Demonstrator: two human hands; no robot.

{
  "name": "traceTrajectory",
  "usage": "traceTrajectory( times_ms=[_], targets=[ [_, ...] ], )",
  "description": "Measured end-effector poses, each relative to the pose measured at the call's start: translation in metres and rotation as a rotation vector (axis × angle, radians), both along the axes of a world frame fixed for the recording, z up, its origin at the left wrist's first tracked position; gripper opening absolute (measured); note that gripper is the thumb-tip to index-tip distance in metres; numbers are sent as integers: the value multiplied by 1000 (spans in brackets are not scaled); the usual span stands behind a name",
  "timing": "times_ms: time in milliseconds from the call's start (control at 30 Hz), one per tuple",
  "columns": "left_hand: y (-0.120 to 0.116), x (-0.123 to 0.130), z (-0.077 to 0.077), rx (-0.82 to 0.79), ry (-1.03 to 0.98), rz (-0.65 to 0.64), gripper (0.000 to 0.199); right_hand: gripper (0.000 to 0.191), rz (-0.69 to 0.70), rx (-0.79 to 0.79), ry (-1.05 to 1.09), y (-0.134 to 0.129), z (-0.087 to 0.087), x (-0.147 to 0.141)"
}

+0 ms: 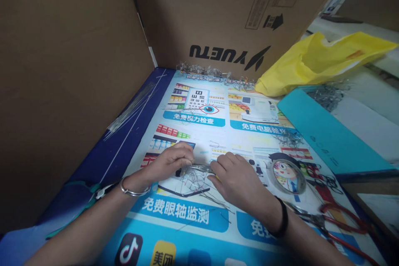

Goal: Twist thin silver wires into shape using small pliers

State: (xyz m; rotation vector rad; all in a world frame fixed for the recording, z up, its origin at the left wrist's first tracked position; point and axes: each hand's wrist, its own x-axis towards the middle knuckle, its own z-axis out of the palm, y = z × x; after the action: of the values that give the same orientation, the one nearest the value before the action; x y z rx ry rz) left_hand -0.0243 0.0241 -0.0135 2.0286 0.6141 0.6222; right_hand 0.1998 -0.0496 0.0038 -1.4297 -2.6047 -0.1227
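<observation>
Both hands met near the middle of the bench, over a printed poster [199, 216] that covered its top. The left hand [170, 160] was pinched narrow, fingertips closed on the end of a thin wire [187, 169], and the right hand [238, 181] was curled around a small pair of pliers [201, 168] whose metal nose pointed left to meet that wire. Just below the hands lay a loose tangle of cut wire pieces [199, 187], touching the poster.

The wire looked very light, springy and easy to bend, so it probably needed a fingertip pinch close to the working end; gripped farther back it would likely flex away. The short offcuts looked fiddly and sharp-tipped.

A roll of clear tape [288, 176] lay to the right of the right hand, and red-handled cutters [336, 220] lay nearer at the right edge. Straight wire lengths [131, 110] rested far left beside a cardboard wall [62, 70], and a yellow bag [314, 62] sat far right.
</observation>
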Motion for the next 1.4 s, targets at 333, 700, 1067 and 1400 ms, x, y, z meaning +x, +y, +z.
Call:
traceTrajectory(
  times_ms=[333, 700, 1067, 1400],
  targets=[
    [-1, -4, 4, 15, -71, -40, 27, 14, -2, 31, 17, -9, 7, -4],
    [-1, -4, 4, -8, -64, -85, 28, 7, -13, -8, 6, -11, 4, -3],
    [-3, -2, 4, 23, -31, -57, 25, 8, -10, -11, 8, -9, 4, -4],
    [-3, 0, 4, 87, -21, -57, 22, 10, -43, -28, 23, -8, 1, -5]
  ],
)
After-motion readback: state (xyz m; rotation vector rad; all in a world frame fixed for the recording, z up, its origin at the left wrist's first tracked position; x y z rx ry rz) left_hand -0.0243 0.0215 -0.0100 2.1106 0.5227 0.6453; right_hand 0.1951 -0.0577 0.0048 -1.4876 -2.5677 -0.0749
